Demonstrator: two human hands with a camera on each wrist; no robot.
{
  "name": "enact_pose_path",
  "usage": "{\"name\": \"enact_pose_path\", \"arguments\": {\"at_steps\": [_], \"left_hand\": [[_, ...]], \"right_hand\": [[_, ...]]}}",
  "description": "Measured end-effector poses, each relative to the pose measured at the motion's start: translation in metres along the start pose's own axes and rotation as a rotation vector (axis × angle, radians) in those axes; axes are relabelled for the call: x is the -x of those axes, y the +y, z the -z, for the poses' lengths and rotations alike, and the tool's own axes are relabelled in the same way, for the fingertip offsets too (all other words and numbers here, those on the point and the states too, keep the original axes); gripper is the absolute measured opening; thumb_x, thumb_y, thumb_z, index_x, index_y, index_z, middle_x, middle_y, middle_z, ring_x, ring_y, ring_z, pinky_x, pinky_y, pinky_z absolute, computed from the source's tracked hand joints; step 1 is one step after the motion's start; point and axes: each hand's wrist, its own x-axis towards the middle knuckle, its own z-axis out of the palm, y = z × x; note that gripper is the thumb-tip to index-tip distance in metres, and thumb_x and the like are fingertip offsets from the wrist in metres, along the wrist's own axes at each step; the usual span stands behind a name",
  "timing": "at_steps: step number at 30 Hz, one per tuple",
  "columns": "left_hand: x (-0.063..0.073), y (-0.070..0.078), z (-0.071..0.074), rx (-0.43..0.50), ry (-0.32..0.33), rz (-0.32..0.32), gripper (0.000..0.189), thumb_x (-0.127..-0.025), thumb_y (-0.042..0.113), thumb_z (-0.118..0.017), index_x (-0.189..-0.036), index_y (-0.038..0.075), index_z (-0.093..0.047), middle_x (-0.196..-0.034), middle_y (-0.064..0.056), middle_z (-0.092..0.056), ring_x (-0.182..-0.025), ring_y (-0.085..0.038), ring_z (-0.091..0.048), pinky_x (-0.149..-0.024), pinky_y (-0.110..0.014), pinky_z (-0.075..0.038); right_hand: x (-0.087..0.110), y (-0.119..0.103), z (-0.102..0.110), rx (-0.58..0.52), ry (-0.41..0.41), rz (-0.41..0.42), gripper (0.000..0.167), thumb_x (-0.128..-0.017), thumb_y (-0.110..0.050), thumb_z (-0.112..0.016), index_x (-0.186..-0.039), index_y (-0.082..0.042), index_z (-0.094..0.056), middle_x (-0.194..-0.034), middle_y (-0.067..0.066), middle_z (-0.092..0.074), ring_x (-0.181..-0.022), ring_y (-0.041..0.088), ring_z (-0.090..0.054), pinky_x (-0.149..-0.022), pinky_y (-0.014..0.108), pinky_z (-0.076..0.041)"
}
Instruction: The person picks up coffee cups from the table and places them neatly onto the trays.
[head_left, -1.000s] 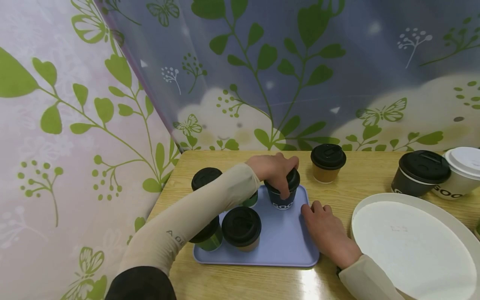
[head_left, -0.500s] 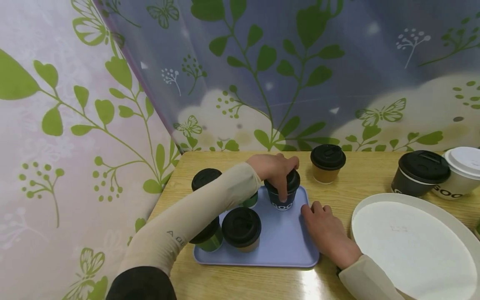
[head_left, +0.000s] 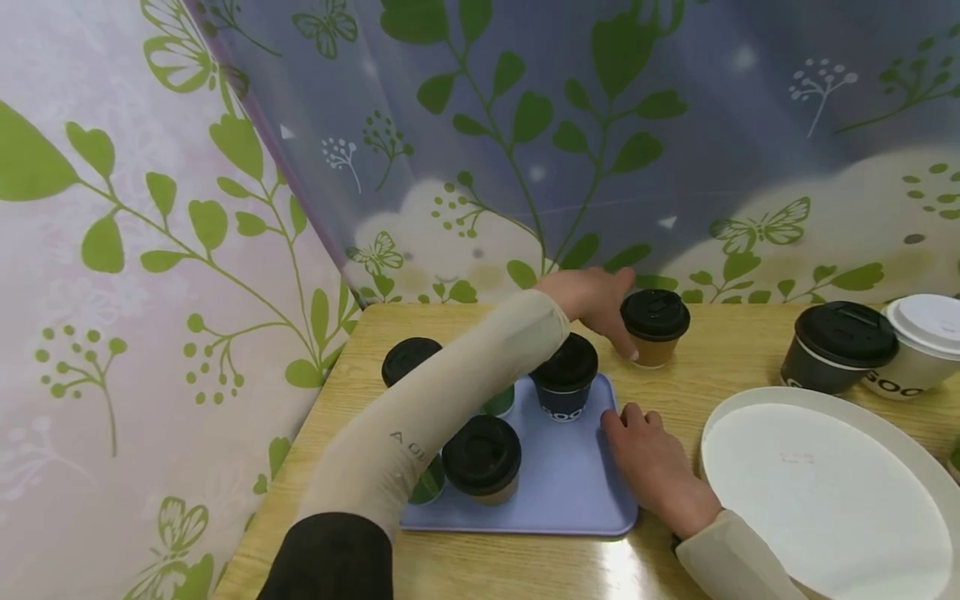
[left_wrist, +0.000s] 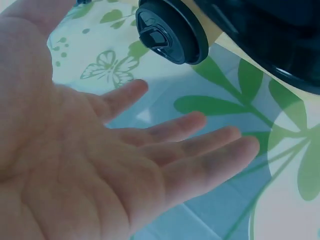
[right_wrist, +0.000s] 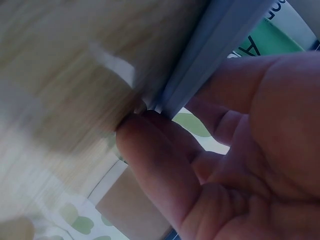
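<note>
Position of brown cup (head_left: 656, 330): upright on the table (head_left: 465, 571), just outside the far right corner of the lavender tray (head_left: 573, 492), black lid on. Left hand (head_left: 588, 302) is at the cup's left side; left wrist view shows its fingers straight and spread, palm bare, nothing held. Whether a fingertip touches the cup cannot be told. Right hand (head_left: 652, 467) has its fingers bent at the tray's right rim and grips that rim; exact placing of the tips is unclear. Method note: a hold low on the body, beneath the lid's overhang, looks best, thumb on the near side and fingers round the far side; a pinch on the lid alone could work it loose. Pressure should be light, since the wall may dent. Dark cup (head_left: 564, 400) stands on the tray close to the left wrist, so the wrist is better kept high, clear of its lid. Same caution for the left sleeve (head_left: 442, 408), which partly hides a green cup (head_left: 498, 403). Right hand does well to steady the rim without lifting it; a tilt could slide the cups on the tray.
</note>
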Motion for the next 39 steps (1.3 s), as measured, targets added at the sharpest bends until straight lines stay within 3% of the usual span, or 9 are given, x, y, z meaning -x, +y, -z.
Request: {"name": "enact_pose_path", "arguments": {"at_steps": [6, 11, 17, 22, 27, 32, 39], "left_hand": [[-0.02, 0.021, -0.002, -0.043, -0.002, 0.006, 0.118, -0.082, 0.069, -0.074, -0.165, 0.04, 0.004, -0.172, 0.004, -0.009, -0.155, -0.013, -0.019, -0.102, -0.033, -0.044], [-0.029, 0.039, -0.015, -0.097, 0.019, 0.008, 0.115, -0.084, 0.07, -0.07, -0.165, 0.04, 0.007, -0.172, -0.002, -0.007, -0.147, -0.017, -0.034, -0.1, -0.029, -0.045], [-0.037, 0.05, -0.021, -0.069, 0.059, 0.05, 0.111, -0.084, 0.07, -0.071, -0.164, 0.046, 0.002, -0.171, 0.0, -0.009, -0.139, -0.018, -0.043, -0.096, -0.03, -0.047], [-0.038, 0.057, -0.017, -0.077, 0.062, 0.079, 0.109, -0.085, 0.07, -0.069, -0.163, 0.048, 0.004, -0.171, 0.001, -0.007, -0.14, -0.019, -0.042, -0.093, -0.028, -0.048], [-0.037, 0.063, -0.011, -0.098, 0.043, 0.104, 0.108, -0.086, 0.067, -0.07, -0.163, 0.048, 0.002, -0.171, 0.001, -0.008, -0.131, -0.01, -0.048, -0.084, -0.025, -0.05], [-0.037, 0.068, -0.006, -0.109, 0.046, 0.133, 0.11, -0.083, 0.064, -0.074, -0.163, 0.05, 0.0, -0.168, 0.007, -0.015, -0.139, -0.005, -0.038, -0.086, -0.024, -0.049], [-0.037, 0.072, -0.002, -0.138, 0.015, 0.108, 0.105, -0.084, 0.059, -0.077, -0.162, 0.052, -0.008, -0.167, 0.018, -0.022, -0.137, 0.0, -0.04, -0.081, -0.021, -0.046]], "right_hand": [[0.0, 0.001, -0.002, -0.003, 0.02, 0.004, 0.017, -0.099, 0.006, -0.056, -0.115, -0.001, -0.057, -0.101, 0.021, -0.052, -0.081, 0.036, -0.052, -0.055, 0.048, -0.05], [0.0, 0.0, -0.004, -0.011, 0.041, 0.01, 0.018, -0.098, 0.006, -0.055, -0.114, -0.002, -0.058, -0.101, 0.022, -0.053, -0.082, 0.039, -0.053, -0.054, 0.05, -0.05], [0.001, 0.0, -0.004, -0.004, 0.067, 0.022, 0.018, -0.096, 0.008, -0.056, -0.111, -0.002, -0.058, -0.101, 0.022, -0.053, -0.082, 0.039, -0.053, -0.054, 0.05, -0.05], [0.001, 0.002, -0.006, -0.002, 0.1, 0.026, 0.016, -0.096, 0.008, -0.056, -0.109, -0.002, -0.057, -0.098, 0.021, -0.052, -0.08, 0.039, -0.052, -0.052, 0.05, -0.049], [0.001, 0.003, -0.006, 0.001, 0.12, 0.029, 0.017, -0.095, 0.008, -0.056, -0.108, -0.002, -0.057, -0.097, 0.021, -0.052, -0.079, 0.038, -0.051, -0.051, 0.05, -0.048], [0.003, 0.004, -0.007, 0.0, 0.157, 0.041, 0.016, -0.094, 0.01, -0.055, -0.106, -0.001, -0.056, -0.094, 0.02, -0.05, -0.075, 0.037, -0.049, -0.049, 0.049, -0.047], [0.005, 0.003, -0.005, -0.013, 0.143, 0.041, 0.017, -0.094, 0.009, -0.055, -0.108, -0.001, -0.057, -0.096, 0.021, -0.05, -0.077, 0.038, -0.049, -0.05, 0.05, -0.047]]}}
